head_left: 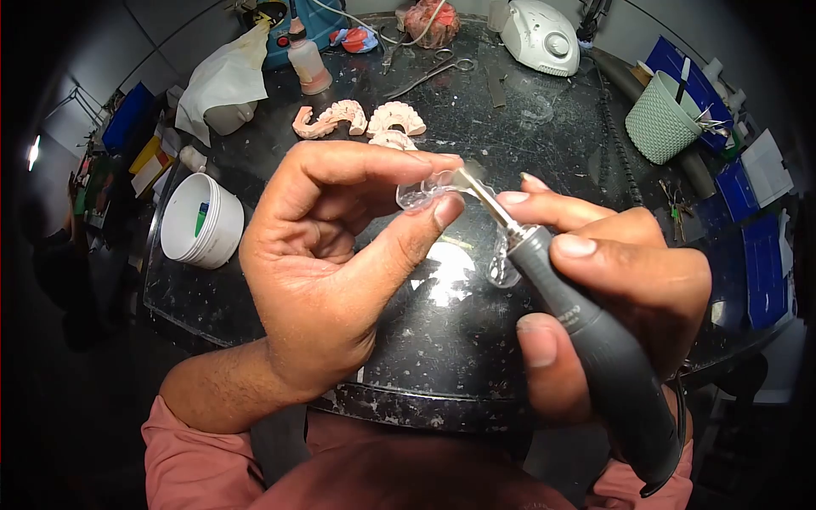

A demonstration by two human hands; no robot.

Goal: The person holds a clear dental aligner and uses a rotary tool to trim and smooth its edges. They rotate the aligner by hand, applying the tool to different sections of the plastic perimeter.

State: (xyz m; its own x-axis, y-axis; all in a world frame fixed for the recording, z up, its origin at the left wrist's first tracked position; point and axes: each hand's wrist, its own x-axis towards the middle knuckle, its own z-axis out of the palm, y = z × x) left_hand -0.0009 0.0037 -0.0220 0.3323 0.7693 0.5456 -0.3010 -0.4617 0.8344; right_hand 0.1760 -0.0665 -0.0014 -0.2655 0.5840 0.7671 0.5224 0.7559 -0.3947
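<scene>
My left hand point(331, 246) pinches a clear, curved plastic piece point(416, 194) between thumb and fingertips, above the black table. My right hand point(620, 280) is wrapped round a black handheld rotary tool point(586, 327), which slants up to the left. The tool's metal tip meets the clear piece near my left fingertips; the exact contact point is blurred. The far side of the clear piece curves down beside the tool's neck, close to my right fingers. Pink dental models point(340, 119) lie on the table beyond my left hand.
Around the black table point(544, 127) are a white tub point(204, 221), a bottle point(308, 66), scissors point(433, 72), a white control box point(540, 38) and a green basket point(663, 119). A cord runs down the right side. Another person point(68, 263) is at the far left.
</scene>
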